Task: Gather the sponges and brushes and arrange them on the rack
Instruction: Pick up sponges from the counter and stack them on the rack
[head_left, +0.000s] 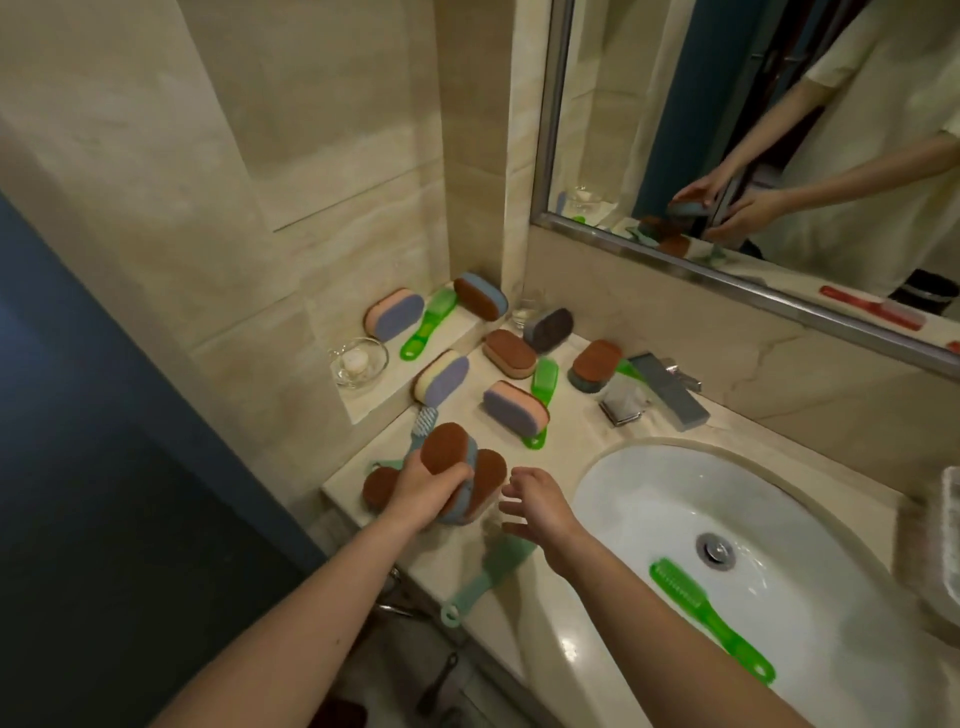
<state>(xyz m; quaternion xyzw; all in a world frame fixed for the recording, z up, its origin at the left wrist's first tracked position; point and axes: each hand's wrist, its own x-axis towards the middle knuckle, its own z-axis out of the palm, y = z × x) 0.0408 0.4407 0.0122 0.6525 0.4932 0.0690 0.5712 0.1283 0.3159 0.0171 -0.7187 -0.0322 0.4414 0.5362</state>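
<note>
1. Holding a brown-topped sponge (448, 451) in my left hand (423, 486), fingers wrapped round it, right at the front-left corner of the counter (571, 415). Two more brown sponges sit just under it, one (488, 480) touching my knuckles, one (378, 486) off to the left.
2. My right hand (540, 501) is open, fingers spread, holding nothing, hovering beside that pile.
3. Pale green brush (485, 579) lies on the counter edge below my hands; bright green brush (706, 610) is down in the sink (649, 467).
4. Further back: pink-and-purple sponge (517, 408) lying on another green brush (543, 384), plus more sponges scattered toward the faucet (670, 389).
5. Far-left ledge (384, 384) has two sponges, a green brush (428, 322) and a glass dish (358, 361).
6. Mirror (675, 130) at the back. Can't make out the rack for sure.
</note>
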